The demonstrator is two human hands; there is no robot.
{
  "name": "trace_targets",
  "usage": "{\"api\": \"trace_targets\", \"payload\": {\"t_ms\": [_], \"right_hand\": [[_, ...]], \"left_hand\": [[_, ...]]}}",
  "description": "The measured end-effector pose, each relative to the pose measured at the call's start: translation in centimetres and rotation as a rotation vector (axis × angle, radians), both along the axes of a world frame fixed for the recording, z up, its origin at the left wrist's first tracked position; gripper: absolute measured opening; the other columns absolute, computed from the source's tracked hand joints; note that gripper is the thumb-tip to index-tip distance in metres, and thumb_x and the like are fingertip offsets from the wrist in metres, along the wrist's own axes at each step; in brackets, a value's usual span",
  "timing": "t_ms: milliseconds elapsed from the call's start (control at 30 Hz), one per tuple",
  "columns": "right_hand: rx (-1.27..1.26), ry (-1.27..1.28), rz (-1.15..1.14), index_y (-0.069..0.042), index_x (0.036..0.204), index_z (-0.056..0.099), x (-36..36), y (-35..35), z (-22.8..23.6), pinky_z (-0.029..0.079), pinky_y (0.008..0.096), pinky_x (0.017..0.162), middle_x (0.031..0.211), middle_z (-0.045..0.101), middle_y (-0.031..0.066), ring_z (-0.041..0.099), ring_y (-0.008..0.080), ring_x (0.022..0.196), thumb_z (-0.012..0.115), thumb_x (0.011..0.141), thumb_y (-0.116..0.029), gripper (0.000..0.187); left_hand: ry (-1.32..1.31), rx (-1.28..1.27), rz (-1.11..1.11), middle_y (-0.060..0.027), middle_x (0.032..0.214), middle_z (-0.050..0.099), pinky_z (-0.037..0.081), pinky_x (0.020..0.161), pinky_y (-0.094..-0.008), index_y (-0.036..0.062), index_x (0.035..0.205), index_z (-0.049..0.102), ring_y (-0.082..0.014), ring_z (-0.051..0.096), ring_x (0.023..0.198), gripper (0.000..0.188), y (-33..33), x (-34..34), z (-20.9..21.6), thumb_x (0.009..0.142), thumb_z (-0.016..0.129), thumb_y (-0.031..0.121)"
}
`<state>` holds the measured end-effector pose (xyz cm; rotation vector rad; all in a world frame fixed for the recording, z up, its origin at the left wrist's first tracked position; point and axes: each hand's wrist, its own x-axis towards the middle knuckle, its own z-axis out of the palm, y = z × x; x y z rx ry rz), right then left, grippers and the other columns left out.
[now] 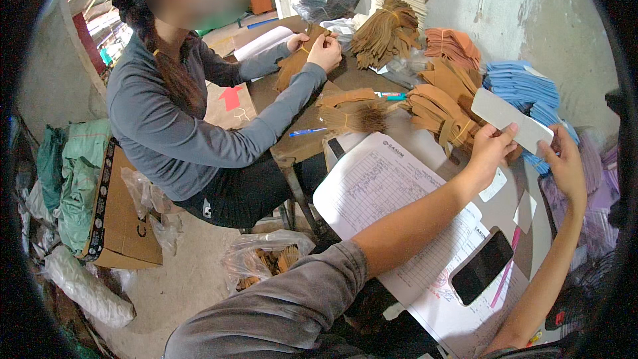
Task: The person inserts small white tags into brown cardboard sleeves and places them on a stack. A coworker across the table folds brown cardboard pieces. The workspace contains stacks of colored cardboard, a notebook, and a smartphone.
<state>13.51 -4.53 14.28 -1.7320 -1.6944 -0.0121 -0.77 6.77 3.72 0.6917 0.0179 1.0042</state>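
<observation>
Between left grip (488, 149) and right grip (566, 163), grey strip (512, 119).

View: single head-worn fisheye, upright
Facing: down onto worktable (312, 143)
Range: close
Forearms: enter at 5 o'clock
Co-worker (179, 106): 10 o'clock

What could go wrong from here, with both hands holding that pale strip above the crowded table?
The left hand and right hand pinch the pale strip only at its near edge, so it might sag or slip onto the brown bundles. The black phone lies on loose paper forms beside the forearm; a sweep could probably push it off. Small white tags lie loose and may scatter.
</observation>
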Motion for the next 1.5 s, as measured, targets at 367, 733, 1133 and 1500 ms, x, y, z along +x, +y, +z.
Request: {"api": "trace_targets", "payload": {"t_ms": [367,733,1133,1500], "right_hand": [[0.014,-0.215,-0.002,-0.007,0.135,0.055,-2.4,-0.1,0.6,0.049,0.0337,0.074,0.118,0.066,0.0126,0.06,0.0232,0.084,0.078,0.073,0.003,0.067],[0.051,-0.241,0.009,-0.01,0.138,0.057,-3.2,-0.7,1.2,0.048,0.0324,0.071,0.124,0.066,0.0126,0.058,0.0233,0.081,0.078,0.071,0.001,0.07],[0.019,-0.291,0.056,-0.003,0.128,0.06,-2.7,-0.6,1.3,0.049,0.0346,0.074,0.113,0.065,0.0146,0.06,0.0258,0.083,0.078,0.074,-0.005,0.057],[0.167,-0.184,0.134,0.001,0.109,0.062,-3.7,1.1,0.1,0.05,0.0374,0.08,0.098,0.068,0.0163,0.065,0.0297,0.089,0.068,0.091,-0.017,0.025]], "left_hand": [[-0.035,-0.037,-0.004,-0.0019,0.111,0.067,0.049,0.093,-0.0327,0.0088,0.114,0.066,-0.0131,0.061,0.102,0.021,-0.2,-0.2,0.3,0.099,0.067,0.023],[-0.072,-0.053,-0.033,-0.0044,0.116,0.063,0.052,0.096,-0.0376,0.0076,0.12,0.062,-0.0179,0.061,0.109,0.027,-0.2,-0.7,0.7,0.1,0.065,0.025],[-0.071,-0.077,-0.051,-0.0064,0.12,0.066,0.05,0.101,-0.041,0.0084,0.119,0.061,-0.021,0.063,0.112,0.025,-0.3,-1.0,0.9,0.099,0.066,0.023],[0.057,0.095,-0.057,-0.0041,0.113,0.067,0.052,0.093,-0.0372,0.0089,0.115,0.064,-0.0159,0.062,0.106,0.02,-0.9,-1.7,1.2,0.098,0.067,0.019]]}}
